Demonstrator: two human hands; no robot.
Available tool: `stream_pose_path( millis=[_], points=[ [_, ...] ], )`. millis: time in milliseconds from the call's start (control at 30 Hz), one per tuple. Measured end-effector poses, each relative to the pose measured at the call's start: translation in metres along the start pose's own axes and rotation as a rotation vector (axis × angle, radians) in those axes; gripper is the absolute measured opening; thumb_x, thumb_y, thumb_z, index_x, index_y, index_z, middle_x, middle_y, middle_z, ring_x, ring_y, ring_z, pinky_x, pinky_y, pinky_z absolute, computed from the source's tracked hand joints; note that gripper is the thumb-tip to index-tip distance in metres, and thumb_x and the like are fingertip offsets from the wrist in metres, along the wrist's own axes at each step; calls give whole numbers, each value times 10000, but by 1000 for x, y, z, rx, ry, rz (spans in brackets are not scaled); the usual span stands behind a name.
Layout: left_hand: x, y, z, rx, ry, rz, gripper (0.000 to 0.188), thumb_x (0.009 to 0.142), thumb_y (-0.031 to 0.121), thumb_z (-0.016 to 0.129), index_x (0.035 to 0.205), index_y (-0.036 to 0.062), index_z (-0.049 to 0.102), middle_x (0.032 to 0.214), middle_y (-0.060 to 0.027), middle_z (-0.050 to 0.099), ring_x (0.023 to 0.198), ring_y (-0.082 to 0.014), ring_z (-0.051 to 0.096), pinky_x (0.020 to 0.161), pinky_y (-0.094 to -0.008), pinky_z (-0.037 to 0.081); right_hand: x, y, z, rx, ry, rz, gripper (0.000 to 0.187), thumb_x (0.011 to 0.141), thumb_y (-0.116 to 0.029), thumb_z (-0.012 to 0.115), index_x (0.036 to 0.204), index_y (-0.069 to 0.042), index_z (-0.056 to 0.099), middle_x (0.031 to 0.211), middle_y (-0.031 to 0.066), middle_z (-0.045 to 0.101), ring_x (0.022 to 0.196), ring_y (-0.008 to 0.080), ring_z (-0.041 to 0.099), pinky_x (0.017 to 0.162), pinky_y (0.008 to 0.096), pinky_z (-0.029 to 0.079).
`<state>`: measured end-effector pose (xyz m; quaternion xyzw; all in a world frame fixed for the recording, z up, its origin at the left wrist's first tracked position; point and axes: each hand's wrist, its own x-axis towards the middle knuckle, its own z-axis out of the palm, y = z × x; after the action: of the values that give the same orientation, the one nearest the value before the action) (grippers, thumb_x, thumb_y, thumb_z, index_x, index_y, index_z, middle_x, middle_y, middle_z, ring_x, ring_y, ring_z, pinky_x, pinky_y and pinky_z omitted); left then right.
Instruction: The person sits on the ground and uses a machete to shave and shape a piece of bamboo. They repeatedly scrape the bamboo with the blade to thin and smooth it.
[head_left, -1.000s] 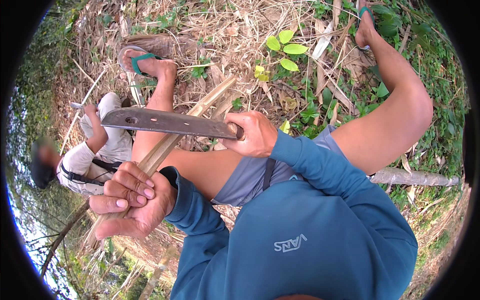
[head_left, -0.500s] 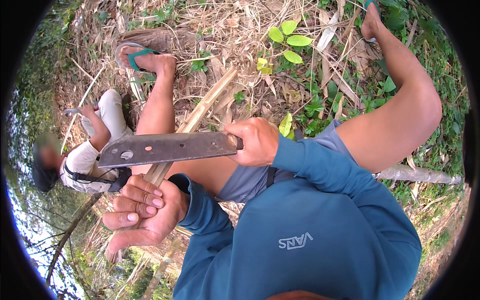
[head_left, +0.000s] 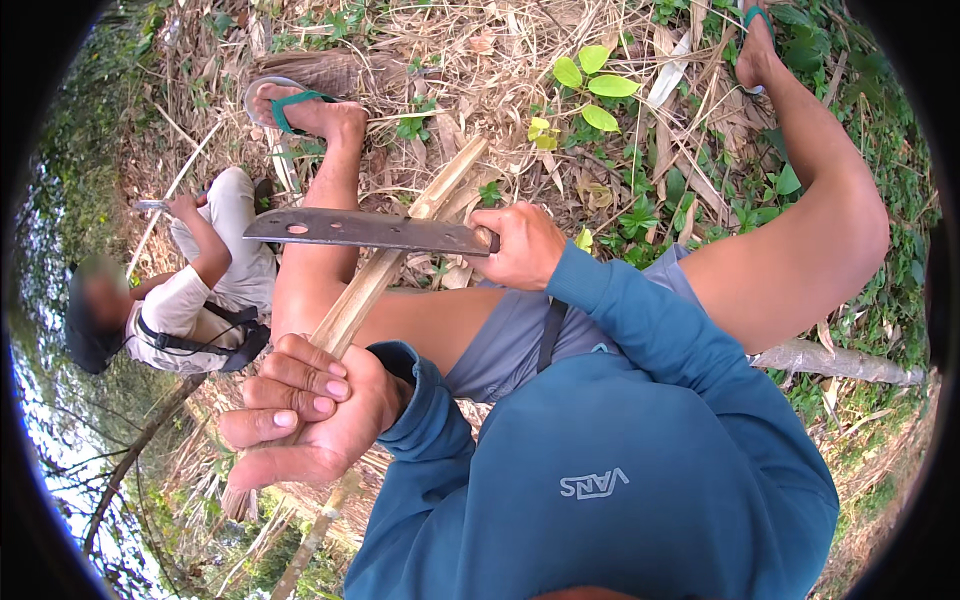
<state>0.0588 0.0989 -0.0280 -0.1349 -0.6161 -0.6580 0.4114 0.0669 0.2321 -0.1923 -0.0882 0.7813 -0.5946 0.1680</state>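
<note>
My left hand [head_left: 315, 410] is closed round the near end of a long, pale split wooden stick [head_left: 352, 308], which slants away up and to the right. My right hand [head_left: 522, 246] grips the short handle of a machete [head_left: 372, 231], whose dark broad blade has several holes along it. The blade lies across the stick about midway between my left hand and the stick's far end, pointing left, and is turned so that its face looks narrow. Whether its edge bites into the wood I cannot tell.
My bare legs and sandalled feet [head_left: 318, 108] spread either side of the work. Dry leaves, stalks and a small green plant [head_left: 598, 85] cover the ground. A person [head_left: 195, 290] sits at the left, holding a tool. A pole [head_left: 840, 362] lies at the right.
The machete has slid outward along the stick, away from my left hand, and its blade has tilted more edge-on. Both hands have shifted slightly right in view.
</note>
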Motion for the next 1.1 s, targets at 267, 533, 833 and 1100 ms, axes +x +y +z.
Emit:
stream_pose_path(
  millis=[267,533,833,1100],
  points=[
    [-13,6,9,-16,-28,37,559,1005,546,228,705,94,366,449,14,255,322,-91,228,326,-197,242,-11,-6,-2,-12,55,-125,234,732,-265,690,727,-46,609,580,171,567,583,385,589,531,449,460],
    [-19,7,5,-57,-81,59,566,1008,537,207,712,82,370,466,7,278,333,-93,240,323,-205,268,-20,-22,-8,-19,16,-149,240,749,-265,678,715,-42,598,559,173,561,562,377,592,533,437,473],
    [-20,2,5,-51,-74,69,554,1012,524,207,718,85,372,476,9,282,339,-96,241,329,-208,262,-7,-8,-2,-45,54,-85,236,742,-247,683,709,-33,591,531,168,541,550,388,579,529,444,463],
    [-13,3,11,25,54,45,526,1027,481,224,689,98,349,461,14,245,322,-90,200,306,-208,230,2,3,-4,-56,34,21,231,740,-250,669,696,-42,578,523,164,529,542,391,566,511,441,449]
  ],
)
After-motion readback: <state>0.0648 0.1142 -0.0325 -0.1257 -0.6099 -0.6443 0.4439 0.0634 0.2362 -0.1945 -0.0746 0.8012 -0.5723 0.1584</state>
